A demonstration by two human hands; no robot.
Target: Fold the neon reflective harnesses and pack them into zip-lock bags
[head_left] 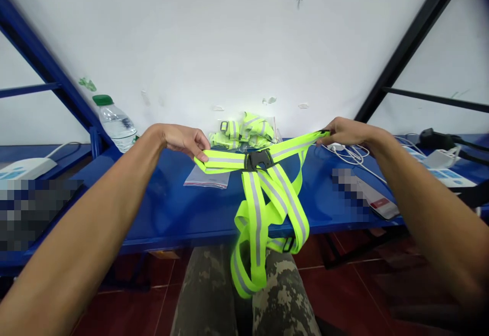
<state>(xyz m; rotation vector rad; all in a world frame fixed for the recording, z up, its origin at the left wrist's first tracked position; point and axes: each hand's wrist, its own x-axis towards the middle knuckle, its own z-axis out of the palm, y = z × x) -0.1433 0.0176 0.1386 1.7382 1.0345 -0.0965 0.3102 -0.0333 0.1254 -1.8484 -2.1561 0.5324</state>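
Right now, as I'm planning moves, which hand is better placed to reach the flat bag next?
Probably the left hand: the flat bag lies nearer it than the right hand, though both hold the reflective harness.

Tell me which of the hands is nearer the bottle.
Left. The left hand, pinching one end of the strap, is to the right of the bottle; the right hand, gripping the other end, is much farther right.

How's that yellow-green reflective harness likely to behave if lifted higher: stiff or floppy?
The harness looks floppy: it droops and folds below the black buckle. Probably light, since the left hand holds one end in a fingertip pinch. The chunky buckle likely won't bend.
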